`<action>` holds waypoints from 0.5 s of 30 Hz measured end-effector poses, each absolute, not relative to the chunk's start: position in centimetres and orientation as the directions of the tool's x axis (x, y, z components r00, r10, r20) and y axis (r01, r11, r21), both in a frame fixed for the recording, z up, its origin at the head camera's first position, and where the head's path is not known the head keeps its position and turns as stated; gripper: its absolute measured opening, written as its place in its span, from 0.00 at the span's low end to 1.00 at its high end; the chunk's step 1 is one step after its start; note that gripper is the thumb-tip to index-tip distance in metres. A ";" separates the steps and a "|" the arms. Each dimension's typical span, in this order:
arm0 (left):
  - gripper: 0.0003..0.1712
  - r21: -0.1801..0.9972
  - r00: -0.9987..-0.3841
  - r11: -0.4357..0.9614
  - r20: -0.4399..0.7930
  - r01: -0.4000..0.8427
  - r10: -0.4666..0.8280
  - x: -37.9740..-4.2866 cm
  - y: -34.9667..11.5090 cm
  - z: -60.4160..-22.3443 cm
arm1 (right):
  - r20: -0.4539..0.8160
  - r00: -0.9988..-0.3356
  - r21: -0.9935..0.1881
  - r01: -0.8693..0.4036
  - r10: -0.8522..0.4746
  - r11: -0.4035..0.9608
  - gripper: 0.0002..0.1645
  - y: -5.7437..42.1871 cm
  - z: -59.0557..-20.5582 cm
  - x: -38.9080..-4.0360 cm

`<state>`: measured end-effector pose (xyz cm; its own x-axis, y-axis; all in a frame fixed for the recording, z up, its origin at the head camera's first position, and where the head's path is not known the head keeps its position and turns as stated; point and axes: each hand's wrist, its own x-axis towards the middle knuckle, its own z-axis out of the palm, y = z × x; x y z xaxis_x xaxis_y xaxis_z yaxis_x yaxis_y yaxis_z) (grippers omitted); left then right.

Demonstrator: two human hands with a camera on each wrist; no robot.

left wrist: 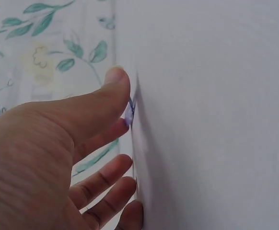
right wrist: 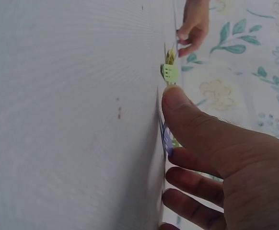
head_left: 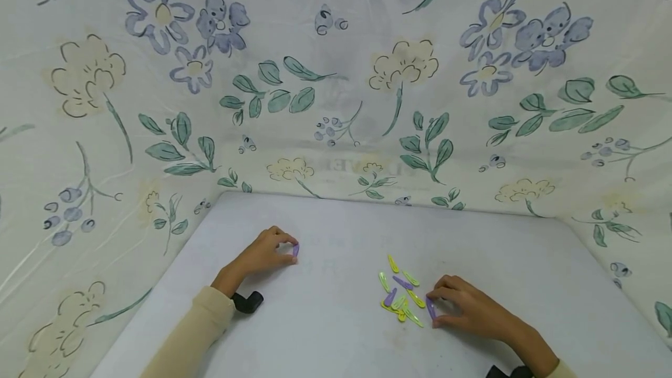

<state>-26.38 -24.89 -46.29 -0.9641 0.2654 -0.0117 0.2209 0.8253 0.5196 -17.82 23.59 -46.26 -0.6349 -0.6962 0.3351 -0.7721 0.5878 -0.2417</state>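
Observation:
Between thumb and index finger, my left hand (head_left: 266, 251) pinches a purple snap hair clip (head_left: 296, 249) at the table surface, left of the middle. The left wrist view shows only a sliver of that clip (left wrist: 129, 114) behind the thumb. My right hand (head_left: 469, 310) pinches another purple hair clip (head_left: 431, 308) by its ends, just right of a loose cluster of clips. Yellow clips (head_left: 393, 263), light green clips (head_left: 384, 282) and two purple clips (head_left: 403, 283) make up the cluster, some overlapping. In the right wrist view the thumb partly covers the held clip (right wrist: 167, 139).
The white table (head_left: 325, 331) ends at the back against a hanging floral cloth (head_left: 346, 104), which also runs along the left and right. Black wrist mounts (head_left: 249, 302) sit below both wrists. Tiny dark specks lie on the tabletop near the right hand.

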 end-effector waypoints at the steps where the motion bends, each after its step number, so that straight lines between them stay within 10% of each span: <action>1: 0.24 0.525 -0.965 0.823 -0.006 0.219 0.261 -26.3 -24.9 -46.4 | 0.338 -0.632 -0.241 -0.774 -0.697 0.585 0.26 23.6 -46.3 -17.8; 15: 0.25 0.544 -0.967 0.807 0.032 0.230 0.254 -25.7 -25.1 -46.8 | 0.320 -0.657 -0.278 -0.754 -0.683 0.595 0.24 23.5 -46.4 -17.9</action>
<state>-25.71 -25.07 -46.77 -0.9667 0.2541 0.0315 0.2298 0.8067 0.5444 -17.91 23.52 -46.42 -0.6567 -0.6829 0.3201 -0.7542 0.5951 -0.2776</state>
